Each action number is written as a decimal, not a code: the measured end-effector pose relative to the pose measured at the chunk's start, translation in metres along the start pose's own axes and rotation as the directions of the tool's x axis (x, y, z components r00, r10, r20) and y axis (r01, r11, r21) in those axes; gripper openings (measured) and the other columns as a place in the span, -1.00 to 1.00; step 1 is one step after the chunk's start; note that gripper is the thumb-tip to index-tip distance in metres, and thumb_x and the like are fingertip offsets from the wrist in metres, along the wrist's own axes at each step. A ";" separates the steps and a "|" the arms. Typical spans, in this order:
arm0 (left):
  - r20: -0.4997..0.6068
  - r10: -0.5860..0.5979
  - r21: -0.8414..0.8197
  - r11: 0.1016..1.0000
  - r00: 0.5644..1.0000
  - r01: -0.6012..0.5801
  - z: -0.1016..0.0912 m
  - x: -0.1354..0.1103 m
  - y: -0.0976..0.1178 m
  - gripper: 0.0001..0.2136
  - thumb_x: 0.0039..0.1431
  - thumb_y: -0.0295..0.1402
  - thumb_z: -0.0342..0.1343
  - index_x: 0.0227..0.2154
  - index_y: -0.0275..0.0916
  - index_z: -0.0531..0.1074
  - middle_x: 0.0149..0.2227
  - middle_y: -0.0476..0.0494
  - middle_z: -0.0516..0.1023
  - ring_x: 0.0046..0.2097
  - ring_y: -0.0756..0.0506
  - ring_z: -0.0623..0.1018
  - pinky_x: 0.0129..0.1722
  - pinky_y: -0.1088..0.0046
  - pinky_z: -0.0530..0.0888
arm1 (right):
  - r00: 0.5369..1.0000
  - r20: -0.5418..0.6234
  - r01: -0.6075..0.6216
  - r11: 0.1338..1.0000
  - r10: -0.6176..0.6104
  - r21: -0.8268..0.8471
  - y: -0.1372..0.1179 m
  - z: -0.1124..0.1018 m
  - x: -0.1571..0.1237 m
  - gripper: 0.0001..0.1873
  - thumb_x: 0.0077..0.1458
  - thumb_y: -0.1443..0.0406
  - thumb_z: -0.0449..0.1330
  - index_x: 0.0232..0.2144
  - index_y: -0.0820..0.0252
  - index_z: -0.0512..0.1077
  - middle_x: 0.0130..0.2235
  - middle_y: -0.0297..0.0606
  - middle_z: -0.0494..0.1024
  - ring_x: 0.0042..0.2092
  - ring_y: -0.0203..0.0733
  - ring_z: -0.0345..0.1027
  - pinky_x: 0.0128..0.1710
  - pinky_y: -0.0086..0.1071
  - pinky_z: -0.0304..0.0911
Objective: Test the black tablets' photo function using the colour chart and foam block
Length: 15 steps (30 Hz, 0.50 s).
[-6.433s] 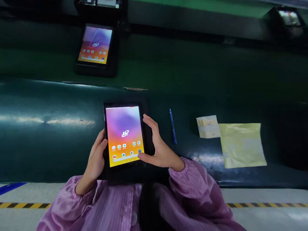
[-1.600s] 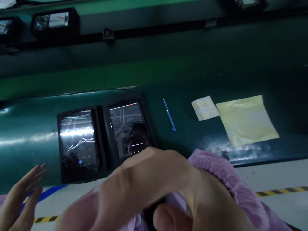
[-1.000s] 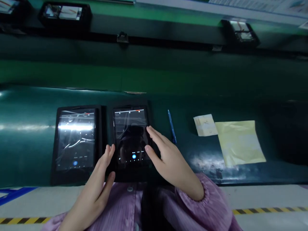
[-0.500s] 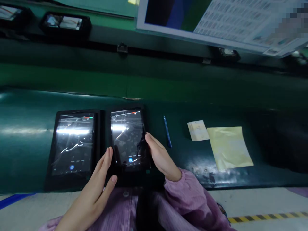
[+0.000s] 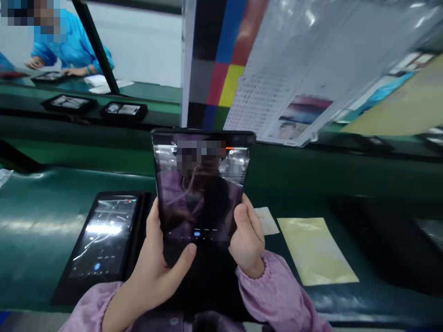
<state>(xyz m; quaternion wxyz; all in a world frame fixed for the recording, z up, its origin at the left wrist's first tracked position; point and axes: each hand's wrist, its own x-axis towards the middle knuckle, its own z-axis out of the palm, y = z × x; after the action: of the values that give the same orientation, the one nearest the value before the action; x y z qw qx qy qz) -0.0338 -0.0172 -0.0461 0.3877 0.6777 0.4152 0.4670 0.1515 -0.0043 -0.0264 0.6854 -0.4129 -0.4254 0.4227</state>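
Observation:
A black tablet point(image 5: 202, 198) is held up and tilted toward me, its dark glossy screen showing reflections and a small blue round icon near the bottom. My left hand point(image 5: 155, 258) grips its left edge, the thumb stretched near the bottom of the screen. On the right edge my right hand point(image 5: 247, 235) is closed, thumb at the front. A second tablet point(image 5: 104, 235) lies on a dark base to the left, its screen lit with a similar icon. The parts of my fingers behind the held tablet are hidden.
A yellow paper sheet point(image 5: 316, 251) and a small pale paper point(image 5: 267, 221) lie on the green table point(image 5: 31, 221). A printed chart board point(image 5: 256, 97) hangs ahead. Two devices point(image 5: 124, 110) rest on a ledge. A co-worker in blue point(image 5: 74, 41) sits beyond.
The tablet has been raised off the table and tilted up, with both hands now on its edges. My view has lifted, bringing in more of the chart and a co-worker. The blue pen no longer shows.

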 end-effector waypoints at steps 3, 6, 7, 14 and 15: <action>-0.068 0.209 0.034 0.978 0.976 -0.207 0.011 0.014 0.018 -0.07 0.29 -0.43 0.26 0.52 0.03 -0.23 0.41 -0.18 0.25 0.49 -0.14 0.20 0.38 0.41 0.33 | 0.990 -0.019 0.138 0.989 -0.137 0.059 -0.022 0.003 0.009 -0.56 0.38 -0.04 0.14 0.07 0.03 0.60 0.09 -0.17 0.66 0.26 0.15 0.45 0.25 0.02 0.42; -0.080 0.278 0.070 0.960 0.957 -0.272 0.015 0.019 0.029 -0.06 0.27 -0.46 0.27 0.52 -0.01 -0.21 0.39 -0.17 0.28 0.50 -0.12 0.16 0.35 0.49 0.34 | 0.981 -0.033 0.196 0.976 -0.193 0.094 -0.028 0.001 0.010 -0.55 0.39 -0.03 0.12 0.08 0.04 0.58 0.04 -0.14 0.67 0.23 0.15 0.48 0.21 0.02 0.45; -0.083 0.283 0.081 0.957 0.955 -0.277 0.016 0.019 0.030 -0.06 0.27 -0.47 0.27 0.52 0.00 -0.20 0.40 -0.16 0.25 0.50 -0.11 0.16 0.36 0.51 0.32 | 0.980 -0.031 0.199 0.975 -0.197 0.097 -0.028 -0.001 0.010 -0.55 0.39 -0.03 0.11 0.09 0.05 0.58 0.03 -0.13 0.66 0.22 0.15 0.48 0.20 0.01 0.45; -0.105 0.049 -0.093 0.994 0.993 -0.059 0.007 0.001 0.008 -0.24 0.37 -0.26 0.19 0.50 0.09 -0.06 0.51 -0.09 0.14 0.49 -0.27 0.21 0.42 0.17 0.34 | 0.992 -0.084 0.096 0.995 -0.097 -0.011 -0.021 -0.006 0.002 -0.43 0.35 -0.15 0.10 0.08 0.07 0.58 0.05 -0.13 0.64 0.18 0.13 0.47 0.20 -0.01 0.43; -0.093 -0.032 -0.163 0.986 0.995 0.016 0.001 -0.003 -0.002 -0.32 0.40 -0.17 0.12 0.49 0.09 0.00 0.49 -0.08 0.18 0.48 -0.31 0.23 0.43 0.10 0.34 | 0.994 -0.089 0.060 0.998 -0.063 -0.030 -0.019 -0.006 -0.004 -0.43 0.35 -0.16 0.09 0.10 0.06 0.57 0.04 -0.14 0.63 0.16 0.10 0.48 0.20 -0.04 0.42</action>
<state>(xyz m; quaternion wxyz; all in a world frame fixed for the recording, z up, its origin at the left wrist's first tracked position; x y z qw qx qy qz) -0.0342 -0.0199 -0.0488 0.4269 0.6158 0.4018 0.5264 0.1604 -0.0146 -0.0119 0.7110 -0.4274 -0.4123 0.3766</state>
